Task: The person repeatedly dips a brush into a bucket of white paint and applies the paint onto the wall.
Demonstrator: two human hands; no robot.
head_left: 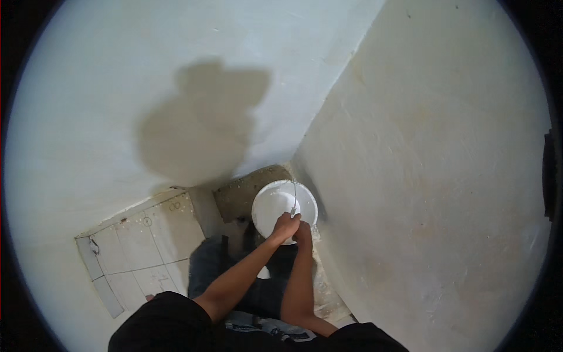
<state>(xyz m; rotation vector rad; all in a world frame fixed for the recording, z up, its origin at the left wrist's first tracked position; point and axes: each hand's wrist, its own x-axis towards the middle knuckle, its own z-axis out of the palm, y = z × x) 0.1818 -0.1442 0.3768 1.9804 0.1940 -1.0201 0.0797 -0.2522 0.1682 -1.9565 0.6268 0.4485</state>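
Observation:
A white bucket (263, 202) stands low in the corner in front of me, with pale material inside it. Its thin wire handle (295, 196) runs over the opening from the far rim toward me. My left hand (286, 225) is closed around the handle above the near part of the bucket. Right beside it, my right hand (302, 231) is also closed at the near end of the handle; its fingers are partly hidden, and the exact grip is hard to see.
Two pale walls meet behind the bucket, the right wall (434, 176) close by. A brown board-like piece (246, 190) lies behind the bucket. On the left is a ledge of white tiles (141, 240) with dark joints. My shadow falls on the far wall (117, 88).

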